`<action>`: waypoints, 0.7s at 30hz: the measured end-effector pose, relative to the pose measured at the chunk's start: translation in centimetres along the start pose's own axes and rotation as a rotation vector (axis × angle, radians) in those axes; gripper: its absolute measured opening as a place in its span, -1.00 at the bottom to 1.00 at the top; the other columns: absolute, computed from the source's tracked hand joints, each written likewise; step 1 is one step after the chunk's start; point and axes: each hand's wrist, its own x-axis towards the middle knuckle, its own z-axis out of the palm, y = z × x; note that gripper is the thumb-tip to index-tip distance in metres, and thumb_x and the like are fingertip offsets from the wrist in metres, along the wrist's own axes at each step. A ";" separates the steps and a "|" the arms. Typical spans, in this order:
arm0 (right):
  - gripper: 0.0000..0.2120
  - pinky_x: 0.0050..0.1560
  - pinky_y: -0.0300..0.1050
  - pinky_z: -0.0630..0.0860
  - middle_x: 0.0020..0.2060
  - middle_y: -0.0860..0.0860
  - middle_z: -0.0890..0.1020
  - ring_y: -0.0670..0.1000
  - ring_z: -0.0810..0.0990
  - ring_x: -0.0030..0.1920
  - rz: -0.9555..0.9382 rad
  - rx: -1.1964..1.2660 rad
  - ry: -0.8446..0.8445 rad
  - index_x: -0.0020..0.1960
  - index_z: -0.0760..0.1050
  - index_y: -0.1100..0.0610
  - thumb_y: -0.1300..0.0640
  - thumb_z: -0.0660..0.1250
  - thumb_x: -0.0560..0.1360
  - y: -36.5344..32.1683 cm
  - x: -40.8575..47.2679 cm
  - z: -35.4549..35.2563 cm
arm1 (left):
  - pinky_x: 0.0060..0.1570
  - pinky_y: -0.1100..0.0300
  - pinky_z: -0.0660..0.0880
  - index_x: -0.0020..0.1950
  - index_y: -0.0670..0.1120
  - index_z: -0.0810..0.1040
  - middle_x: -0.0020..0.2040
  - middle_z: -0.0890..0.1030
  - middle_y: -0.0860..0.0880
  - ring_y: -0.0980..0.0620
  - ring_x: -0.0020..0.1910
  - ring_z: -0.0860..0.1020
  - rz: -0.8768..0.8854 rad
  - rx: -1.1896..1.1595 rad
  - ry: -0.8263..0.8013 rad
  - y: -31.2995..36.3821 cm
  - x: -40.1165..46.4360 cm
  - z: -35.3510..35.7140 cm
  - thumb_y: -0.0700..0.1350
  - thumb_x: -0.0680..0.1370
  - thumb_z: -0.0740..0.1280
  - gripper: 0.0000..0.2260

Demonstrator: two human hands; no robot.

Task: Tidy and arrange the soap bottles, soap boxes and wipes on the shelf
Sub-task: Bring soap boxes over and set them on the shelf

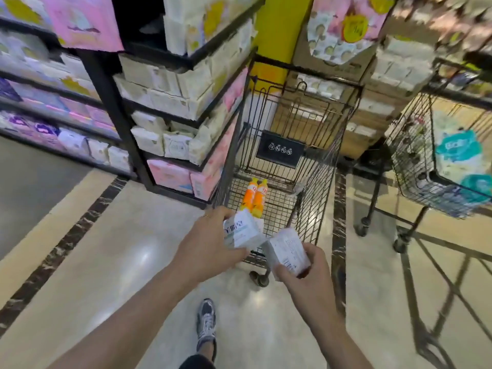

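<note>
My left hand (206, 242) grips a white soap box with blue print (241, 231) just in front of the near end of a wire shopping cart (323, 166). My right hand (308, 275) holds a second white soap box (287, 251) beside it, the two boxes nearly touching. Two orange soap bottles (255, 198) with yellow caps lie side by side on the cart's floor. The black shelf unit (111, 97) on the left carries stacked white and pink packs.
A second wire cart (415, 161) with teal and white packs stands at the right. Cardboard boxes and a yellow pillar (279, 33) are behind the first cart. A longer shelf of purple and pink packs runs along the far left. My shoe (206, 323) is on the glossy floor.
</note>
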 end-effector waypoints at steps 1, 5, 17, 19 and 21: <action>-0.40 -0.25 -0.41 0.48 0.14 -0.10 0.53 -0.08 0.57 0.10 0.040 0.013 0.021 0.29 0.37 -0.06 0.07 0.62 0.38 0.1 1.9 0.6 | 0.03 0.04 0.59 0.27 0.21 0.36 0.14 0.47 0.19 0.15 0.09 0.51 -0.029 -0.004 -0.024 -0.3 2.5 0.7 0.18 0.29 0.60 -0.35; -0.43 -0.30 -0.39 0.49 0.08 -0.14 0.52 -0.14 0.58 0.00 0.185 0.051 0.097 0.22 0.35 -0.07 0.09 0.63 0.39 0.9 9.6 3.2 | 0.07 0.00 0.61 0.29 0.11 0.38 0.19 0.51 0.08 0.04 0.12 0.55 -0.109 -0.002 -0.106 -1.7 11.3 4.0 0.14 0.30 0.63 -0.33; -0.38 -0.47 -0.30 0.41 -0.01 -0.01 0.58 -0.12 0.54 -0.19 0.691 0.080 0.070 0.30 0.30 0.07 0.12 0.62 0.41 12.3 26.8 10.3 | 0.14 0.07 0.55 0.45 -0.07 0.38 0.29 0.50 -0.04 -0.07 0.20 0.55 -0.463 0.191 -0.440 -9.7 23.7 16.2 0.14 0.35 0.61 -0.22; -0.32 -0.39 -0.24 0.40 0.01 0.01 0.56 -0.12 0.53 -0.20 0.747 0.057 0.044 0.36 0.30 0.12 0.09 0.62 0.41 14.0 28.5 11.2 | 0.13 0.07 0.56 0.50 -0.07 0.35 0.30 0.47 -0.04 -0.07 0.22 0.55 -0.530 0.238 -0.485 -10.7 24.2 18.1 0.15 0.34 0.61 -0.16; -0.35 -0.39 -0.20 0.39 -0.10 -0.03 0.50 -0.10 0.51 -0.24 0.808 0.027 0.029 0.31 0.28 0.13 0.08 0.61 0.42 15.6 30.0 11.9 | 0.10 0.04 0.62 0.48 -0.06 0.36 0.23 0.51 -0.02 -0.05 0.15 0.59 -0.578 0.250 -0.520 -11.5 24.5 19.8 0.15 0.29 0.61 -0.15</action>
